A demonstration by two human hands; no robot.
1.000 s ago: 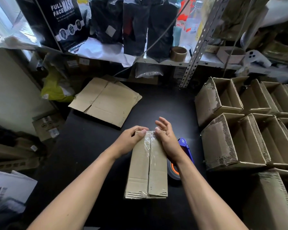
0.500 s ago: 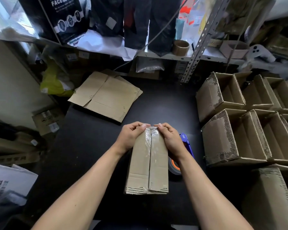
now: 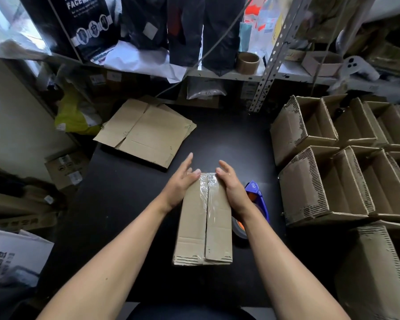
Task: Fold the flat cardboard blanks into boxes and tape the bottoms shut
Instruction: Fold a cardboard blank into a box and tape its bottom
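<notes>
Both the left hand [image 3: 179, 184] and right hand [image 3: 232, 188], fingers straight, flank the box [image 3: 203, 224] at its 12 o'clock end; its long axis and taped seam run 12 to 6.

One taped box [image 3: 203, 222], one tape dispenser [image 3: 256, 197], one stack of flat blanks [image 3: 146, 130], two hands [image 3: 179, 184]

My left hand [image 3: 180, 181] and right hand [image 3: 231, 185] are bare, no gloves, rings or watch. Both forearms run bare from the lower corners of the frame; no sleeve reaches into view.
</notes>
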